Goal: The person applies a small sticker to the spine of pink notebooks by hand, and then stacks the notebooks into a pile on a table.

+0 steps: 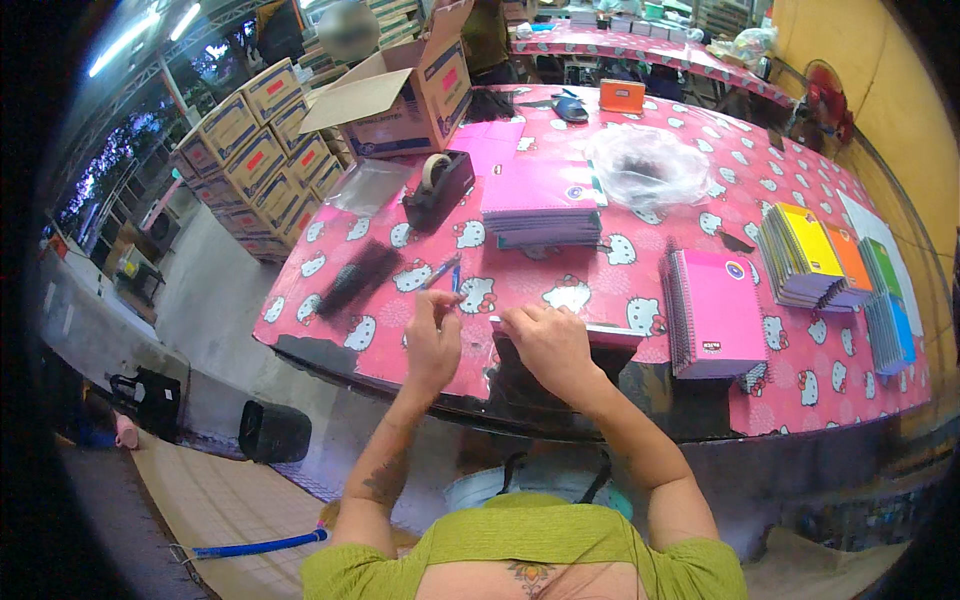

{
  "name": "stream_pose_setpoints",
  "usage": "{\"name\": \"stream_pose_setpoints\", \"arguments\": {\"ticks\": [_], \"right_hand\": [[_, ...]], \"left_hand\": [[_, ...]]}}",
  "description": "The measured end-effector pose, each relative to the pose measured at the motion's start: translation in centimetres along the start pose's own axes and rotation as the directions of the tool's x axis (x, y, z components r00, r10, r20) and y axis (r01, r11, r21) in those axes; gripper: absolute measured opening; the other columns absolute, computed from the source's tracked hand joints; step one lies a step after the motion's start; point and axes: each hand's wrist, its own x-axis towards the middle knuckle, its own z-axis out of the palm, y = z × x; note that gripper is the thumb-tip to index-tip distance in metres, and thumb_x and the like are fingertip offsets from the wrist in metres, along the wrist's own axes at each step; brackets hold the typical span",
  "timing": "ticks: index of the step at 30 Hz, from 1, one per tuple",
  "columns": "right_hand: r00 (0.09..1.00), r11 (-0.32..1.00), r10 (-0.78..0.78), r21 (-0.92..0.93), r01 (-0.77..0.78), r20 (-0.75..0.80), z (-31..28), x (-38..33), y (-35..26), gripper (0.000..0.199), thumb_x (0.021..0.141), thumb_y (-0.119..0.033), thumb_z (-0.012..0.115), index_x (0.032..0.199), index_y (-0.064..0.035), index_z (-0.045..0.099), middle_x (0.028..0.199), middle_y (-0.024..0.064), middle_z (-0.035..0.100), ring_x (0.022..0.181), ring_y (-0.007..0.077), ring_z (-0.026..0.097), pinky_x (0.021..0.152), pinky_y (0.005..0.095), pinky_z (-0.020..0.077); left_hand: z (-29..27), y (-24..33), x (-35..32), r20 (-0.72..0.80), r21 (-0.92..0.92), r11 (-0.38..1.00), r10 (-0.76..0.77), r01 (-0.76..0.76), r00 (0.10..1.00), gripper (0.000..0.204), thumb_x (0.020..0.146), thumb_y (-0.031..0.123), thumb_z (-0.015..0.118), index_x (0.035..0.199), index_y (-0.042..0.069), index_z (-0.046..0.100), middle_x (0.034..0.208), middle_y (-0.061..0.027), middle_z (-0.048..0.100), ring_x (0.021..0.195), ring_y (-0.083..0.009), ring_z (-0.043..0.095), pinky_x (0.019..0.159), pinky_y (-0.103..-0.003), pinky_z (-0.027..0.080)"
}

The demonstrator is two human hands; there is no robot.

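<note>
Apparently, a notebook (615,331) is being handled | Location: near edge of the table (525,283), seen edge-on | Right hand (548,345): closed over its upper edge | Left hand (434,338): fingers curled beside a pen (456,279), grip cannot be told | Next move: steady hold judged necessary

Blue print (385,134) on ctn (392,115), dk label (712,347) on pink nbk (718,302)
</note>
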Motion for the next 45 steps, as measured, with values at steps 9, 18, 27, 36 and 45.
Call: {"name": "stream_pose_setpoints", "arguments": {"ticks": [9,18,27,36,45], "right_hand": [[0.996,0.999,-0.008,0.032,0.010,-0.086,0.3,0.5,0.1,0.013,0.091,-0.023,0.065,0.088,-0.0104,0.066,0.079,0.0073,0.067,0.074,0.0255,0.068,0.070,0.0404,0.0518],[0.997,0.999,-0.007,0.043,0.010,-0.082,0.1,0.4,0.1,0.015,0.089,-0.024,0.067,0.085,-0.0099,0.064,0.076,0.0077,0.065,0.074,0.0260,0.067,0.068,0.0405,0.0511],[0.998,0.995,-0.027,0.089,0.032,-0.051,-0.3,0.4,0.2,0.015,0.087,-0.023,0.069,0.089,-0.0085,0.066,0.082,0.0077,0.065,0.074,0.0275,0.067,0.067,0.0405,0.0522],[1.000,0.982,-0.019,0.189,0.014,0.021,-1.0,0.0,1.4,0.018,0.088,-0.018,0.068,0.101,-0.0059,0.067,0.101,0.0127,0.064,0.083,0.0304,0.069,0.069,0.0402,0.0557],[0.997,0.999,0.040,0.017,-0.041,0.063,-2.7,-1.4,2.0,0.025,0.082,-0.017,0.069,0.106,-0.0108,0.068,0.087,0.0097,0.065,0.081,0.0309,0.067,0.067,0.0444,0.0530]], "left_hand": [[-0.1,1.8,-2.2,0.131,0.252,0.956,0.121,-0.151,0.984,0.023,0.090,0.016,0.071,0.111,0.007,0.074,0.094,-0.0106,0.072,0.081,-0.0245,0.064,0.067,-0.035,0.050],[-0.1,0.9,-1.4,0.179,0.274,0.958,-0.140,0.088,0.974,0.019,0.094,0.021,0.068,0.099,0.003,0.073,0.080,-0.0110,0.070,0.065,-0.0238,0.066,0.057,-0.034,0.048],[-1.8,1.5,2.3,0.481,0.118,0.974,0.112,-0.191,0.870,0.019,0.092,0.018,0.071,0.104,0.004,0.069,0.089,-0.0108,0.066,0.072,-0.0196,0.062,0.065,-0.032,0.049],[-0.7,2.0,3.0,0.550,0.165,0.931,0.186,-0.325,0.814,0.024,0.090,0.026,0.072,0.103,0.006,0.067,0.093,-0.0100,0.063,0.071,-0.0260,0.063,0.064,-0.038,0.050],[1.3,1.9,2.0,0.502,0.461,0.756,0.210,-0.465,0.839,0.049,0.097,0.041,0.059,0.130,0.006,0.054,0.133,-0.0164,0.052,0.126,-0.0362,0.045,0.106,-0.059,0.027]]}}
